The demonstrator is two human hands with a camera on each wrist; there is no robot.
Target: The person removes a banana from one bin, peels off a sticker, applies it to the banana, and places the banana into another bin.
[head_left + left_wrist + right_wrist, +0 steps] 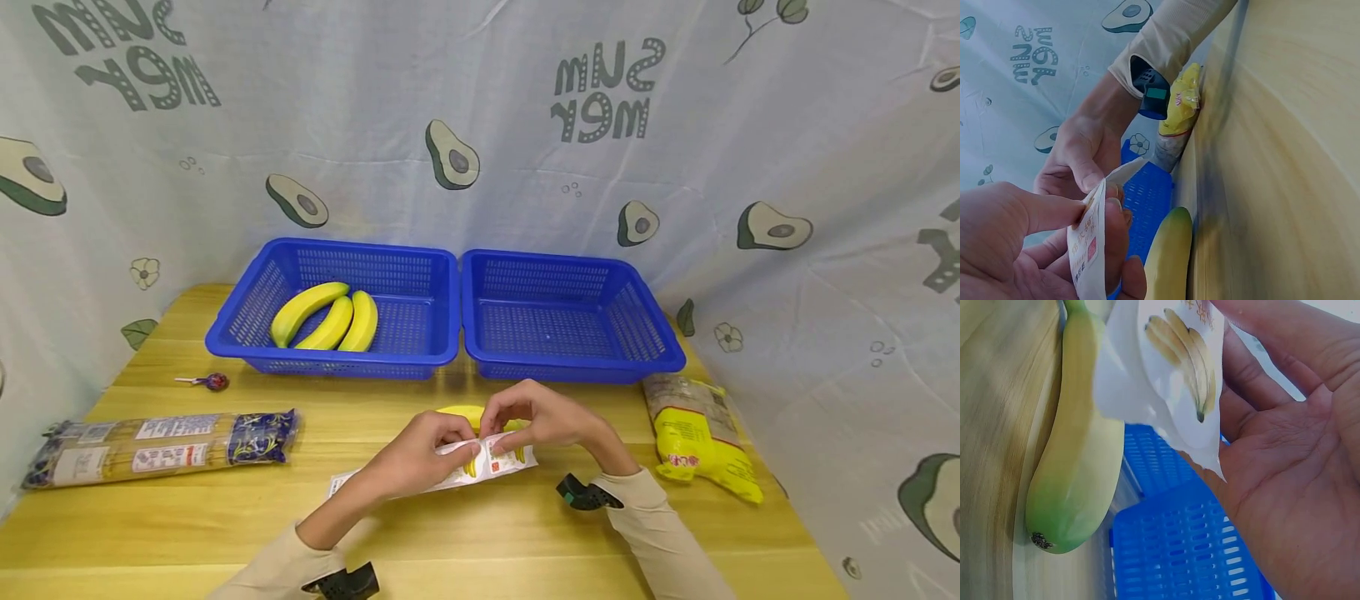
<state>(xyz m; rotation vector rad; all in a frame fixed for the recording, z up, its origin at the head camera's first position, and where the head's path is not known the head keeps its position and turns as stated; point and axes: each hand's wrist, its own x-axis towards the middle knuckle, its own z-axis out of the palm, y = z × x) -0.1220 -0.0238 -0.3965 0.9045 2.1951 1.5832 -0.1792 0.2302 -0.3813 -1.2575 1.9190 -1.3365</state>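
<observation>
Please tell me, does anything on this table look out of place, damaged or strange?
One thing stands out: a single banana lies loose on the table, while three bananas sit in the left basket. Both the left hand and the right hand pinch a white packet printed with bananas. Nothing looks spilled or damaged.

Bananas (326,317) in left basket (247,333); right basket (660,350) beside it, behind packet (450,467).
</observation>
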